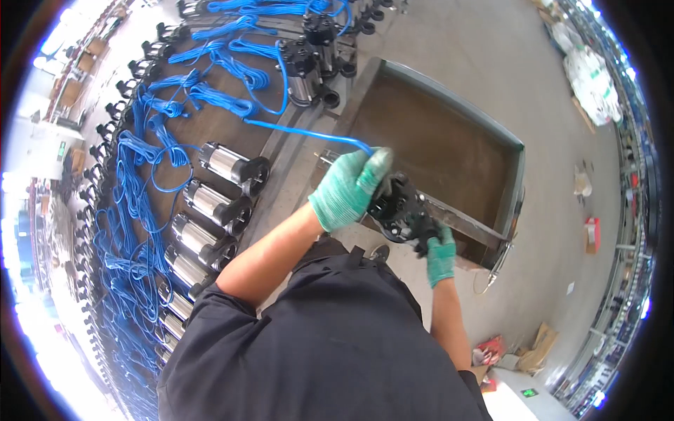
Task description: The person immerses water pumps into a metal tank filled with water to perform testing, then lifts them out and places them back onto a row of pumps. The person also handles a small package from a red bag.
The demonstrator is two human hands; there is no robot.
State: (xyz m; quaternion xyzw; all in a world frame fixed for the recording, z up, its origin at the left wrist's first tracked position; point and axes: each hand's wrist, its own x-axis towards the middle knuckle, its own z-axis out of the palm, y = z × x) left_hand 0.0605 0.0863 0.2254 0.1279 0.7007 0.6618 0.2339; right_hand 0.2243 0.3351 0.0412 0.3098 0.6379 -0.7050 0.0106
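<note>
A pump with a black top (pixel 397 209) is held in front of my body, beside the near edge of a metal tank (pixel 453 105). My left hand (pixel 349 188), in a green knit glove, is closed round the blue cable (pixel 302 130) right by the pump. From there the cable runs left to a coil on the bench. On the other side, my gloved right hand (pixel 441 258) grips a black end part of the same pump. Much of the pump's body is hidden under my hands, and its steel casing cannot be made out.
Along the left bench (pixel 210 88) lie several steel-and-black pumps (pixel 200 235) with bundled blue cables (pixel 137 203). More pumps (pixel 303 74) stand upright at its far end. A metal bar (pixel 463 221) crosses the tank's near side. White sacks (pixel 593 88) and a red box (pixel 592 235) are at right.
</note>
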